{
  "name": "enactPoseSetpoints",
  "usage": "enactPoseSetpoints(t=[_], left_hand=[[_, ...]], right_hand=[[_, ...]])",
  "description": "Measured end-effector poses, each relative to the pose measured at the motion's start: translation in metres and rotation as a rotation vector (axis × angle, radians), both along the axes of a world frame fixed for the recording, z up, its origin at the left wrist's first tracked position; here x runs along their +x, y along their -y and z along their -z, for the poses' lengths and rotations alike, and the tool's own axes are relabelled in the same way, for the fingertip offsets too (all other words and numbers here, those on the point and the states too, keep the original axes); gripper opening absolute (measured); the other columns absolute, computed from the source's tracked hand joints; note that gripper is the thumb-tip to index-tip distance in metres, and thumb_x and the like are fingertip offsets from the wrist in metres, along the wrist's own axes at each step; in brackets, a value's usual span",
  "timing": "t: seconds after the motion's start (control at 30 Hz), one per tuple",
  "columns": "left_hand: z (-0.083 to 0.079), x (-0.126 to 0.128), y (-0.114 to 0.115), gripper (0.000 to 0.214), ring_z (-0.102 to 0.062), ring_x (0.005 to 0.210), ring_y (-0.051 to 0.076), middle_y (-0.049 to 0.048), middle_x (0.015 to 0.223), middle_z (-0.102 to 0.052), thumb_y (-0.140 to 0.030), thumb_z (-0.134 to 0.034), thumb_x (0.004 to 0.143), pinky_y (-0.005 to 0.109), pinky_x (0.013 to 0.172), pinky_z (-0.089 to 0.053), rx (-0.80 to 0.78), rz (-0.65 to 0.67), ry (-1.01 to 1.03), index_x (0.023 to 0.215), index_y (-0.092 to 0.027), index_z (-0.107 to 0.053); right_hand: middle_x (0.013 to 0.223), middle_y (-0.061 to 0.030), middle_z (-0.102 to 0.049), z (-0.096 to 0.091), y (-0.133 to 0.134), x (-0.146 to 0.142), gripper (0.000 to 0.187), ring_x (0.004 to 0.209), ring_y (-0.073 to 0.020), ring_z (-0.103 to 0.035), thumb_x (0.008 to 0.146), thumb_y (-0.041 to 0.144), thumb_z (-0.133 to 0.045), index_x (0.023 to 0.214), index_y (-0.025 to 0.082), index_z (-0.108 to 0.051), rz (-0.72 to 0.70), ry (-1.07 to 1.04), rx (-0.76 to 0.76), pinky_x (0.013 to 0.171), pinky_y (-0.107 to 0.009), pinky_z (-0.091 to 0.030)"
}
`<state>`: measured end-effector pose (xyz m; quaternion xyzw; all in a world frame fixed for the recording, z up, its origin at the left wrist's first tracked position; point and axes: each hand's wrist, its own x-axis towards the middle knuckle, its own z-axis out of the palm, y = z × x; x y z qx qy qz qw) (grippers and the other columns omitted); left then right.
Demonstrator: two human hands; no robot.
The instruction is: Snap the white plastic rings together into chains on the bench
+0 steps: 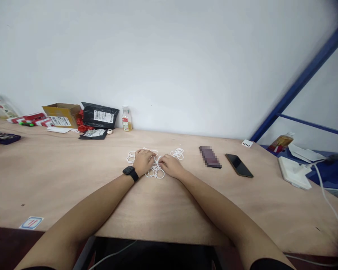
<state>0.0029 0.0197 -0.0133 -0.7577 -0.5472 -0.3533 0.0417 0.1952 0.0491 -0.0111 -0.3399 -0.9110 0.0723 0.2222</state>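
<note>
Several thin white rings (155, 173) lie linked or overlapped in a cluster on the wooden table, around and between my two hands. My left hand (143, 162), with a black watch on its wrist, lies over part of the cluster, its fingers bent and closed at a white ring. Facing it, my right hand (170, 165) pinches a white ring (159, 158) at the cluster's right side. Other rings show beyond the left hand. The fingertips partly hide what they grip. A separate small heap of white rings (178, 153) lies just beyond my right hand.
Two phones, a blurred one (210, 157) and a dark one (239, 165), lie to the right. A white power strip (294, 172) with a cable sits farther right. Along the wall stand a cardboard box (62, 115), a black parcel (100, 115) and a bottle (126, 119).
</note>
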Motion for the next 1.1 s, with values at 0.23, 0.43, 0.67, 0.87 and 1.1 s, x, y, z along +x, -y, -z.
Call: enactPoseSetpoints(t=[0.23, 0.43, 0.67, 0.87, 1.1], left_hand=[[-0.004, 0.004, 0.006, 0.018, -0.061, 0.095, 0.024, 0.0029, 0.093, -0.074, -0.024, -0.054, 0.083, 0.054, 0.101, -0.027, -0.026, 0.108, -0.067, 0.091, -0.025, -0.071], [-0.005, 0.004, 0.007, 0.023, -0.061, 0.096, 0.023, 0.0032, 0.095, -0.073, -0.025, -0.057, 0.082, 0.051, 0.103, -0.027, -0.008, 0.197, -0.097, 0.101, -0.025, -0.069], [-0.006, 0.002, 0.007, 0.017, -0.062, 0.092, 0.020, 0.0035, 0.094, -0.073, -0.029, -0.057, 0.088, 0.043, 0.096, -0.034, 0.087, 0.225, -0.079, 0.099, -0.024, -0.069], [-0.009, 0.001, 0.006, 0.021, -0.063, 0.087, 0.018, 0.0040, 0.088, -0.073, -0.035, -0.054, 0.093, 0.038, 0.087, -0.042, 0.165, 0.228, -0.004, 0.093, -0.022, -0.071], [-0.010, 0.002, 0.006, 0.024, -0.064, 0.087, 0.019, 0.0070, 0.091, -0.073, -0.032, -0.049, 0.095, 0.036, 0.082, -0.049, 0.182, 0.349, 0.044, 0.103, -0.021, -0.070]], right_hand=[[0.085, -0.0032, -0.063, 0.000, 0.001, 0.001, 0.009, 0.078, -0.0143, -0.058, 0.090, 0.024, -0.060, 0.091, 0.020, -0.068, 0.061, -0.001, -0.021, 0.067, -0.024, -0.039], [0.083, -0.0033, -0.063, 0.001, -0.001, 0.001, 0.016, 0.081, -0.0147, -0.058, 0.094, 0.025, -0.054, 0.087, 0.018, -0.067, 0.057, -0.061, 0.013, 0.072, -0.025, -0.040], [0.086, -0.0041, -0.065, -0.002, 0.001, 0.003, 0.015, 0.083, -0.0166, -0.059, 0.094, 0.021, -0.050, 0.091, 0.019, -0.065, -0.019, -0.263, 0.074, 0.076, -0.028, -0.045], [0.094, -0.0070, -0.069, -0.004, 0.004, 0.005, 0.016, 0.085, -0.0185, -0.062, 0.092, 0.027, -0.055, 0.102, 0.020, -0.065, -0.085, -0.386, 0.207, 0.081, -0.032, -0.048], [0.094, -0.0070, -0.072, -0.003, 0.004, 0.005, 0.020, 0.090, -0.0191, -0.066, 0.096, 0.027, -0.050, 0.102, 0.022, -0.068, -0.065, -0.397, 0.227, 0.084, -0.034, -0.050]])
